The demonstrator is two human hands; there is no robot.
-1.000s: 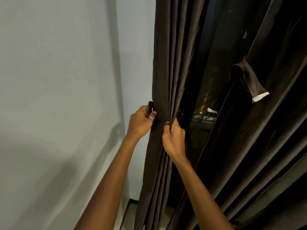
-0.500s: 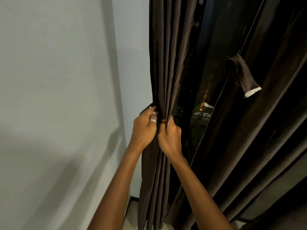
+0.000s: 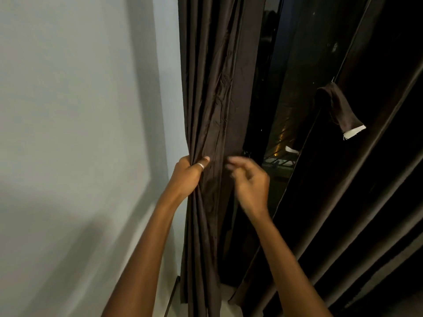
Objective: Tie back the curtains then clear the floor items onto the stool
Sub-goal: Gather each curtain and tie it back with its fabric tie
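I read the gathered dark-brown pleated fabric curtain panel (image 3: 212, 133) as hanging in the centre of the frame, from the top edge to the bottom, just beside the pale grey painted wall (image 3: 75, 133) on the left. My left hand (image 3: 186, 173), a silver ring on one finger, is clenched around the left edge of the bunched pleats at mid-height. My right hand (image 3: 250, 183) is blurred and sits just right of the bundle, fingers loosely curled; I cannot tell whether the fingertips touch cloth, and I judge it to be holding nothing.

Handling, as a judgement: the cloth looks soft and heavy, with deep folds that will slump and spread if the clamp loosens. The surface has a slight sheen, so it may slip. Best hold is around the whole bundle at mid-height, where the left hand is, with the band passed behind it.

A second dark-brown curtain panel (image 3: 366, 202) fills the right of the frame. A short dark-brown fabric strap with a white end (image 3: 338, 108) hangs from it at upper right; I take it for a tie-back, but I cannot confirm that.

Hidden or unclear: any hook or tie for the gathered panel is not visible. The dark window glass (image 3: 288, 106) between the panels shows only faint orange lights. The floor is cut to a sliver at the bottom edge; no floor items or stool are in view.
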